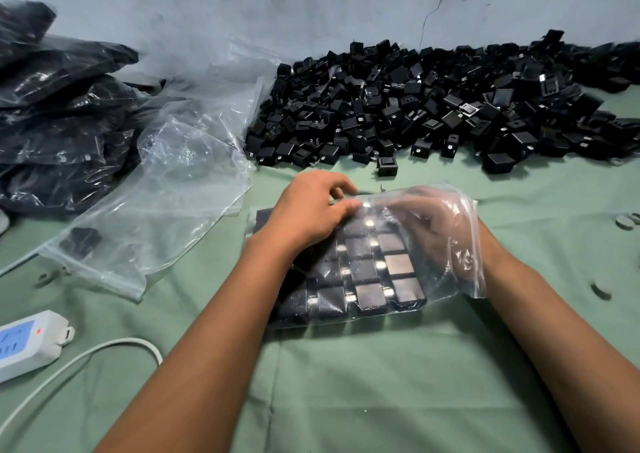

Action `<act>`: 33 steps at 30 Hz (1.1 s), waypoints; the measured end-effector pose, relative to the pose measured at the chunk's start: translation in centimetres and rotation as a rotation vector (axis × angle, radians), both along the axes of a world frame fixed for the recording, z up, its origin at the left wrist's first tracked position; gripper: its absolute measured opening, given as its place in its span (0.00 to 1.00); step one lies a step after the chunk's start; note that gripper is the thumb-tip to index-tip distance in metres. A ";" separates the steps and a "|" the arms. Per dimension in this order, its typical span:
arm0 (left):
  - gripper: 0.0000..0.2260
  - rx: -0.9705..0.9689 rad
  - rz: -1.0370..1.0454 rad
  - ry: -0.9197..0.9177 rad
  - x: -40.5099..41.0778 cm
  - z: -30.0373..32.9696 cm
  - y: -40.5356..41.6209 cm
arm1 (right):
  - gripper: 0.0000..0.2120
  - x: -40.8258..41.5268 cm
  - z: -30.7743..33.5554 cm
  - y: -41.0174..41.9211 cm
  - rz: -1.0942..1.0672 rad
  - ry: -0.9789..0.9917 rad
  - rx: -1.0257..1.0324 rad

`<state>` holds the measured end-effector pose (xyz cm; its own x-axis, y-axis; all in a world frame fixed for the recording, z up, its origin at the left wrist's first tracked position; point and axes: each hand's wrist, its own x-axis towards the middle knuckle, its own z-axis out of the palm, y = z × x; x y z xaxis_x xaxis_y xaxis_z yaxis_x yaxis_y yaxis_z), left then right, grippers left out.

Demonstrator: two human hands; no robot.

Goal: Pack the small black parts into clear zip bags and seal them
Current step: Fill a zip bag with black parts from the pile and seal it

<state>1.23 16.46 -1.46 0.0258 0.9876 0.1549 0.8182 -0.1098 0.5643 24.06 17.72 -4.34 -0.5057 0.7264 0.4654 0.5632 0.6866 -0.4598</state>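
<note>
A clear zip bag (pixel 460 279) lies on the green cloth in front of me, filled with rows of small black parts (pixel 367 272). My left hand (pixel 308 213) rests on the bag's left half and pinches its far edge with thumb and curled fingers. My right hand (pixel 436 234) is inside the bag through its right-hand opening. It shows blurred through the plastic, with fingers stretched left over the parts. A big heap of loose black parts (pixel 433 106) lies along the wall behind.
Empty clear bags (pixel 166 182) lie crumpled at left, one holding a single black part (pixel 81 243). Filled bags (pixel 59 113) are stacked at far left. A white power strip (pixel 24 343) with its cable (pixel 104 348) lies at the lower left. Small grey discs (pixel 625 222) lie at right.
</note>
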 end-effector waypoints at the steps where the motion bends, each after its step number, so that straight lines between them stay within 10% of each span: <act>1: 0.06 -0.020 -0.019 0.006 0.3 0.1 0.3 | 0.09 0.0 0.2 0.0 0.000 0.001 -0.006; 16: 0.07 0.003 0.044 -0.044 -0.3 -1.6 0.3 | 0.12 0.7 -0.4 0.3 0.022 0.096 -0.219; 26: 0.11 0.065 -0.012 0.253 0.5 -1.1 -0.3 | 0.06 0.8 -0.5 0.0 -0.043 0.228 -0.313; 33: 0.29 -0.048 -0.144 0.370 1.9 -1.2 -1.0 | 0.10 1.3 -0.1 0.2 -0.022 0.066 -0.318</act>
